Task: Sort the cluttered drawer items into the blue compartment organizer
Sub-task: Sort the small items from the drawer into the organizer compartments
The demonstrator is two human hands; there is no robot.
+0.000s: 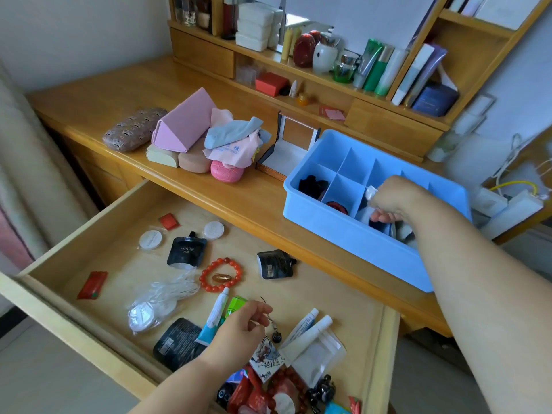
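Left hand (239, 330) pinches charm strap (270, 324) over open drawer (370, 333) — light, limp, dangles; best held by cord. Right hand (391, 198), fingers curled on small white item (371, 192), inside blue organizer (358, 243) on desk.

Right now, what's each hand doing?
Left hand: pinching a charm strap over the drawer.
Right hand: gripping something white inside the blue organizer.

Pink pouch (182, 124), perhaps cloths (233, 138), on desk (98, 97).
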